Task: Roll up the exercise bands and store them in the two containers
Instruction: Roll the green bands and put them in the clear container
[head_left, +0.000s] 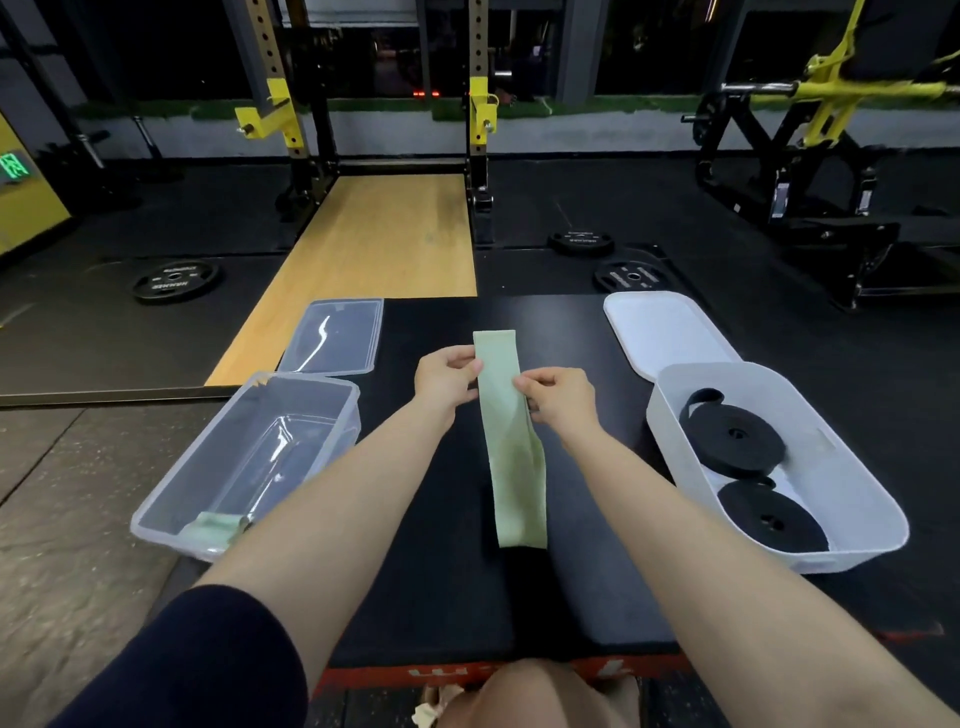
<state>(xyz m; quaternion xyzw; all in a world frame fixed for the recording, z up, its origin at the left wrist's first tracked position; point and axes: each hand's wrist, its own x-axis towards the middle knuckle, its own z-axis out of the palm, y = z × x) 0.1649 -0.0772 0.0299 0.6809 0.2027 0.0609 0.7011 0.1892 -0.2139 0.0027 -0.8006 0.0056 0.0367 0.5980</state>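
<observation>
A flat pale green exercise band (511, 457) lies lengthwise on the black platform (431, 587). My left hand (445, 382) pinches its left edge near the far end, and my right hand (558, 397) pinches its right edge opposite. To the left stands a clear container (171, 501) with a rolled green band (213, 527) in its near corner. At the right, a white container (878, 512) holds two rolled black bands (735, 439) (769, 519).
A clear lid (335, 335) lies beyond the clear container and a white lid (667, 332) beyond the white one. Weight plates (174, 280) (631, 275) lie on the gym floor. A squat rack (480, 130) and a machine (810, 171) stand further back.
</observation>
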